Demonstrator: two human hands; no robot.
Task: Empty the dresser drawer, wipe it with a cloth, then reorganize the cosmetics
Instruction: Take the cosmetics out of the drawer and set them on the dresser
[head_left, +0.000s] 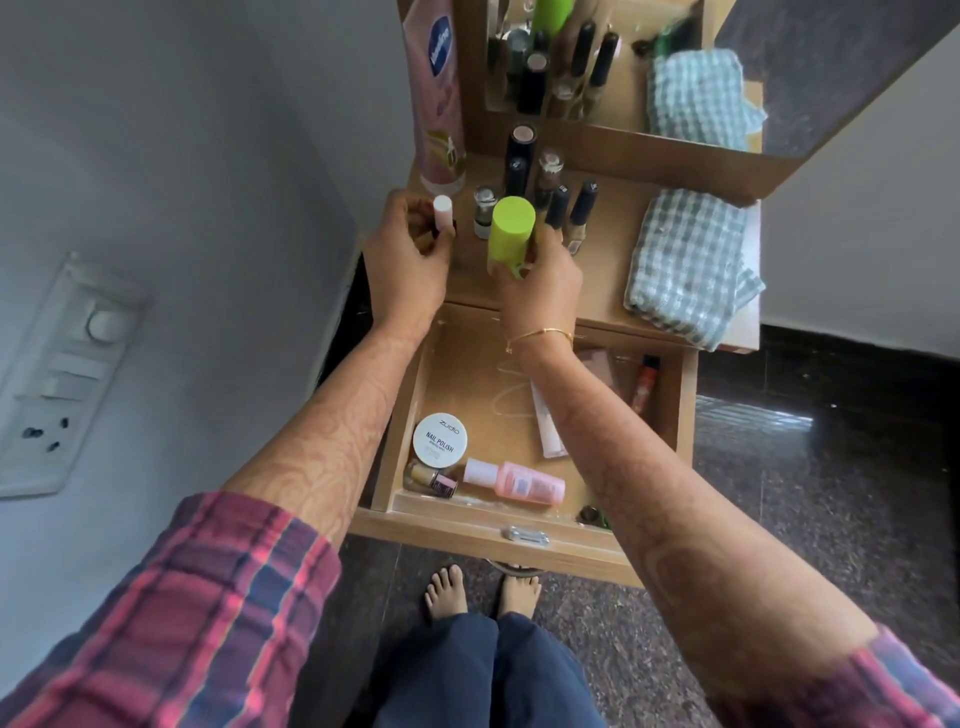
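The wooden drawer (467, 535) stands pulled open below the dresser top (605, 270). My left hand (410, 249) is closed around a small bottle with a pale pink cap (442, 210), held upright at the left of the top. My right hand (540, 275) grips a lime-green bottle (511, 228), also upright on the top. Inside the drawer lie a white nail polish remover tub (440, 439), a pink bottle (514, 480) on its side, a small nail polish (431, 480), a flat tube (548, 426) and a red item (645, 379). A checked cloth (691, 265) is folded on the right.
Several dark nail polish bottles (540, 192) and a tall lotion bottle (439, 104) stand at the back of the top, against a mirror (649, 67). A switch panel (62, 374) is on the left wall. My bare feet (483, 590) stand on dark floor under the drawer.
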